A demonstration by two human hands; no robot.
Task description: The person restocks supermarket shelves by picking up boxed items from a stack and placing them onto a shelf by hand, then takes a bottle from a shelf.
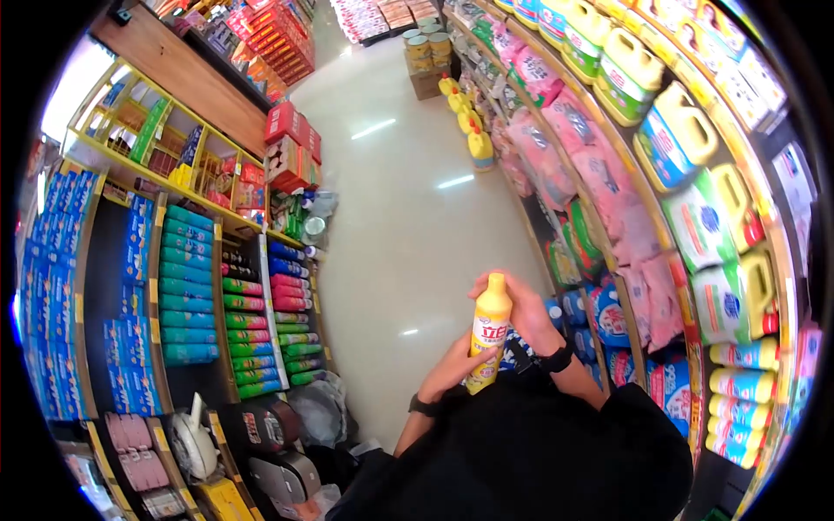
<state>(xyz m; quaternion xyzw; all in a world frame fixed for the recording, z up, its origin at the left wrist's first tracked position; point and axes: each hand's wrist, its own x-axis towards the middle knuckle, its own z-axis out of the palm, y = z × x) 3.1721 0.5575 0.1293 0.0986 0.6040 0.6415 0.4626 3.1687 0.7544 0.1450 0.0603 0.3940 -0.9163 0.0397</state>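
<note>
Upright in front of my chest is a yellow detergent bottle (489, 334) with a yellow cap and a label with red characters. My left hand (449, 368) wraps its lower part, the thumb lying across the front. Around the upper part curls my right hand (523, 311), its fingers partly hidden behind the bottle's neck. A dark band circles each wrist.
To the right, a long shelf carries yellow-handled jugs (673, 139), pink bags (599, 174) and yellow bottles (743, 382). Several yellow bottles (478, 148) stand on the aisle floor (408, 234). Green cans (188, 300) and blue boxes (52, 286) fill the left shelf.
</note>
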